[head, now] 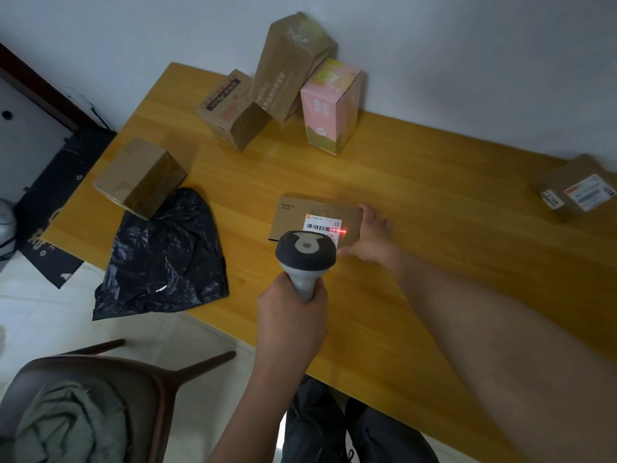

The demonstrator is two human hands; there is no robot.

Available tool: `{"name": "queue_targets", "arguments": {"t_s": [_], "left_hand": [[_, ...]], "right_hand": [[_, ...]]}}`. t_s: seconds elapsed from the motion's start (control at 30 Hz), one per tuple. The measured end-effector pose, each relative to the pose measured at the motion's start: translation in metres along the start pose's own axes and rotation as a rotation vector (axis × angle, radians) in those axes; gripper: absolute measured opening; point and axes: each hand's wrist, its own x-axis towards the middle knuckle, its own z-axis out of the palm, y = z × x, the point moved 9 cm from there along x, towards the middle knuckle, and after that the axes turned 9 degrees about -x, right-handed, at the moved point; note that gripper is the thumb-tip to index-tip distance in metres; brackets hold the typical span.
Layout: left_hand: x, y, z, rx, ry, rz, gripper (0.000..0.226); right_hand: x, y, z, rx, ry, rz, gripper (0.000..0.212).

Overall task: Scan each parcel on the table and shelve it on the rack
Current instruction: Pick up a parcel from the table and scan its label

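**parcelguy:** Fingers [384,225] of the right hand [370,238] sit at the right short edge of the flat parcel [293,215], thumb along its near corner, the rest loosely curled round the far side, so it's gripped by that end. It lies flat on the wooden table [417,202], mid-table, label up.

**scan_nerd:** And the other hand?

**parcelguy:** Left hand [290,315] is wrapped tight round the handle of the scanner [305,259], whose head hangs just above the parcel's near edge. A red line falls on the right part of the barcode label [322,225].

**scan_nerd:** What else is up there?

**parcelguy:** Black plastic bag [163,259] to the left at the table's edge, a brown box [140,175] touching its top. At the back, a printed carton [230,108], a tall brown box [287,65] leaning on it, and a pink box [329,105] upright. One labelled box [577,188] far right, well apart.
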Motion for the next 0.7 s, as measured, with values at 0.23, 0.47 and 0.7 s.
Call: {"name": "queue_targets", "arguments": {"t_s": [0.23, 0.47, 0.7], "left_hand": [[-0.003, -0.001, 0.000, 0.007, -0.024, -0.004, 0.027], [-0.005, 0.001, 0.006, 0.025, -0.022, 0.024, 0.027], [-0.019, -0.007, 0.012, -0.017, -0.003, 0.005, 0.029]], "right_hand": [[-0.001, -0.001, -0.002, 0.001, 0.010, -0.010, 0.115], [-0.005, -0.004, -0.005, 0.024, 0.045, -0.072, 0.111], [-0.014, 0.006, -0.012, 0.480, 0.075, -0.041, 0.062]]}}
